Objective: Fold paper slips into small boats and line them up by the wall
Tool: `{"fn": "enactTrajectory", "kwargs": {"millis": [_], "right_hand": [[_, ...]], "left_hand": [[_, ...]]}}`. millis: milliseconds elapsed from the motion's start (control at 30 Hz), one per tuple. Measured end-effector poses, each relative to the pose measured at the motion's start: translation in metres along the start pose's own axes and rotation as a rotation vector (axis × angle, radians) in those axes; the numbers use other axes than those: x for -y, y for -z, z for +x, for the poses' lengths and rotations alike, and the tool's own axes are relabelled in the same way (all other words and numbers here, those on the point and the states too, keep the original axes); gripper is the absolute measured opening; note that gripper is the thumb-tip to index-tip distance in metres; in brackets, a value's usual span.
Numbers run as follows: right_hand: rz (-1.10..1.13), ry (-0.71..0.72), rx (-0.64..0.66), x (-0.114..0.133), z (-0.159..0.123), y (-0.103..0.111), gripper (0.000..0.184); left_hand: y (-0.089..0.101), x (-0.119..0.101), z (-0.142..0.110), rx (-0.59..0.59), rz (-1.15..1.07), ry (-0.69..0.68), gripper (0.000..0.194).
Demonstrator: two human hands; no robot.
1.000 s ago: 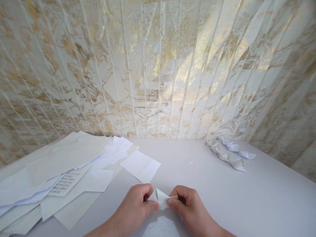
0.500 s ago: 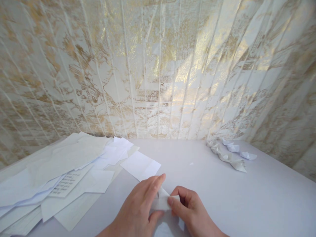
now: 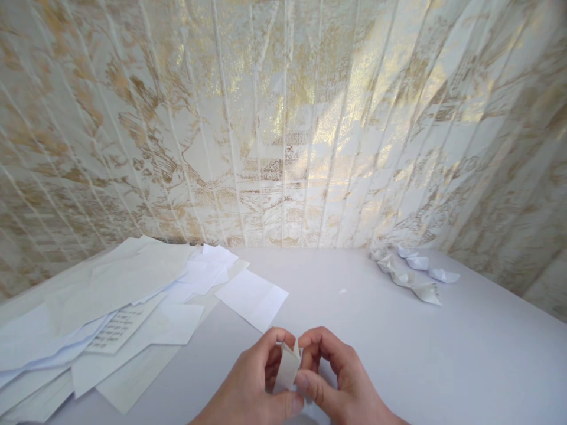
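Between my two hands, low in the middle of the view, is a small folded piece of white paper [image 3: 287,367], held upright over the table. My left hand [image 3: 261,378] pinches it from the left, index finger at the top and thumb at the bottom edge. Curled round its right side is my right hand [image 3: 334,378], with the thumb pressed near the paper's lower right edge. Part of the paper's right side is hidden behind the fingers.
Loose white sheets [image 3: 128,289] lie piled on the left, one with printed text. A single white sheet [image 3: 252,298] lies beyond my left hand. Several small folded paper boats [image 3: 407,274] sit at the far right. A patterned curtain [image 3: 283,118] hangs behind the white table [image 3: 443,360].
The folded paper has been turned from lying flat and wide to standing upright. My left hand's fingers, stretched out before, now curl round it, and both hands are closer together.
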State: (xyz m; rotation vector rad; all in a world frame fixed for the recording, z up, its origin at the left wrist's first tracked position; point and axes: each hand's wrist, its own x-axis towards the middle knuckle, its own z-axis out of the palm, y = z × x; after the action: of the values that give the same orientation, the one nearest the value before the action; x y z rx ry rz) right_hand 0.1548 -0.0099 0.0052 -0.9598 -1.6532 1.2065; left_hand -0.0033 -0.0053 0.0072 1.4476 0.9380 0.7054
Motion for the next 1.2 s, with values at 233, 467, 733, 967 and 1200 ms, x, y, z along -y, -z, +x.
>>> {"fn": "enactTrajectory", "kwargs": {"millis": [233,467,733,967,1200], "right_hand": [[-0.138,0.048,0.009,0.005,-0.003,-0.003,0.019],[-0.164,0.041,-0.012,0.004,-0.001,-0.001,0.014],[-0.075,-0.002,-0.017,0.001,0.008,0.002,0.007],[-0.101,-0.027,-0.107,-0.006,0.035,0.004,0.006],[0.034,-0.014,-0.131,-0.015,0.062,-0.002,0.012]], "left_hand": [[-0.005,0.005,0.000,0.016,-0.127,-0.036,0.029],[-0.006,-0.004,0.002,0.022,-0.203,0.036,0.030],[0.003,-0.013,0.006,0.036,-0.265,0.077,0.041],[0.005,-0.012,0.035,-0.091,-0.327,0.016,0.044],[0.023,-0.005,0.050,-0.038,-0.439,-0.024,0.039]]}}
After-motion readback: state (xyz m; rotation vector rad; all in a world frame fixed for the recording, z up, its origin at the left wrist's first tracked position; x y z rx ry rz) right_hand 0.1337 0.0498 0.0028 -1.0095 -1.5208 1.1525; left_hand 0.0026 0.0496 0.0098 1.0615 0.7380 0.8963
